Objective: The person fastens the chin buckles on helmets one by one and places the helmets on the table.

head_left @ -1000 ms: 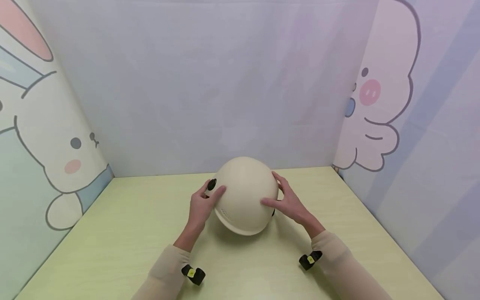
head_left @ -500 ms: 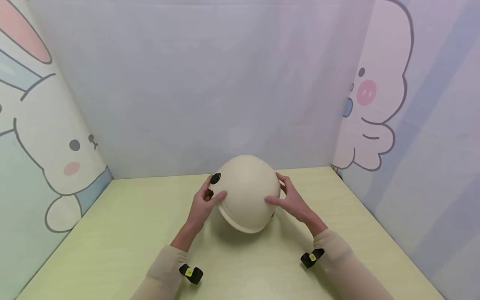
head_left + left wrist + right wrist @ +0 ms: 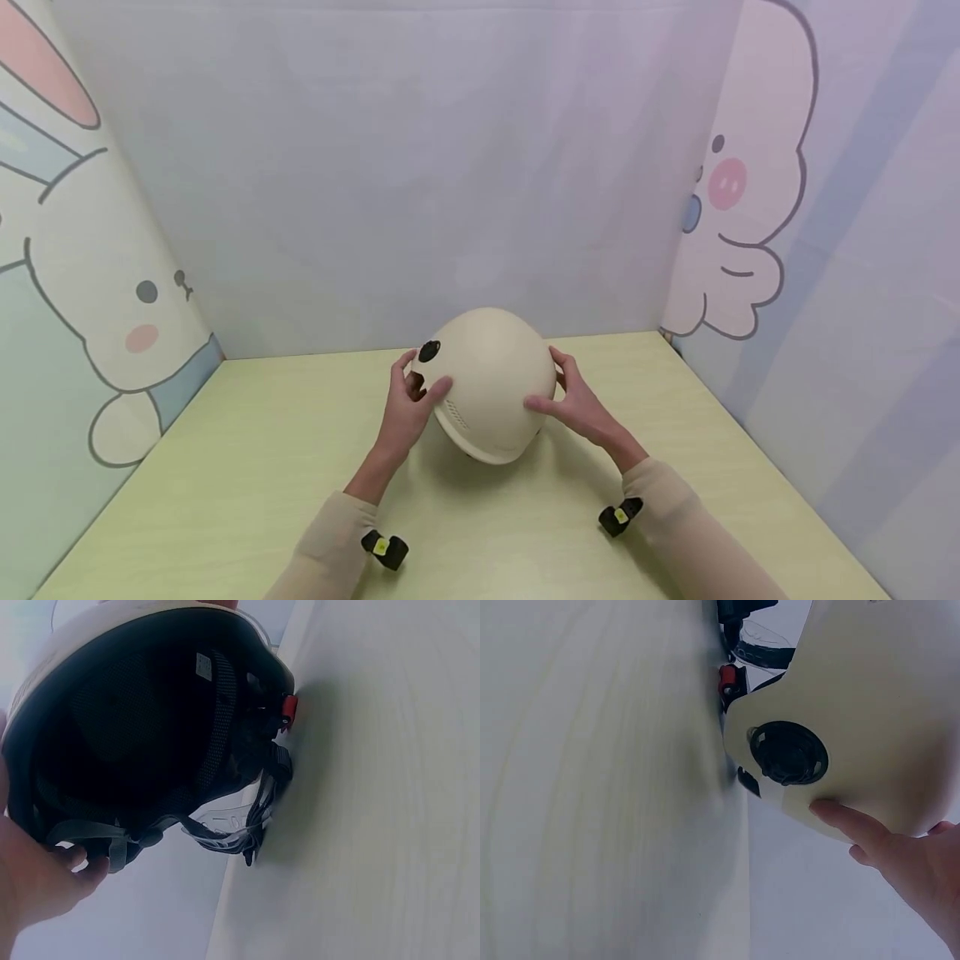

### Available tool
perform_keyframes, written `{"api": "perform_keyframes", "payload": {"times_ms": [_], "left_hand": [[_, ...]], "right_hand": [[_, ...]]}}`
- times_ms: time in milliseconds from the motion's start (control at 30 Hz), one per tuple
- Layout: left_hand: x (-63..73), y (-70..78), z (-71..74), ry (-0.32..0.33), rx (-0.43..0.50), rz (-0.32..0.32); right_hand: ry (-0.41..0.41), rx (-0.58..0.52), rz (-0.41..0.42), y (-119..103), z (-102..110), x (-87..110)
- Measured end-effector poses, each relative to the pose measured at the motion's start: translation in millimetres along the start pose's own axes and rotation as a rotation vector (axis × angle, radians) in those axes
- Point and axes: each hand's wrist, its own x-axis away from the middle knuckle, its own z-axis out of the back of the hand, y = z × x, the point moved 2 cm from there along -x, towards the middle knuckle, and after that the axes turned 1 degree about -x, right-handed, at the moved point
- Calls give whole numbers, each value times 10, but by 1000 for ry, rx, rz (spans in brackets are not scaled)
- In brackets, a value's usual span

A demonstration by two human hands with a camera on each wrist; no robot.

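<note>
Head: your L hand & R hand grip the helmet, one each side, table under it; prob. a tilt/turn step. L wrist: straps by its opening. R wrist: fingertip near its black disc; next prob. needs firm grips.

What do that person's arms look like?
The left sleeve and right sleeve are plain and cream. Each has a little black gadget with a yellow square on it. The left grip and right grip are bare.
</note>
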Motion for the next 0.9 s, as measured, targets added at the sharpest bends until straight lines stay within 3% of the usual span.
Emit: {"api": "perform_keyframes", "payload": {"times_ms": [233,433,533,667,900], "left_hand": [[8,44,15,-7,-92,-40],[14,31,26,-90,-63,-38],[9,19,36,-107,-50,-41],[2,21,35,-82,-55,-45],[3,55,7,-8,-130,-99]], "right_hand": [[9,-30,7,11,-19,-12],[9,-38,-3,12,-13,-11],[23,17,5,-7,1,-16],[39,81,50,-43,29,-33],[20,53,81,-50,29,-45]]}}
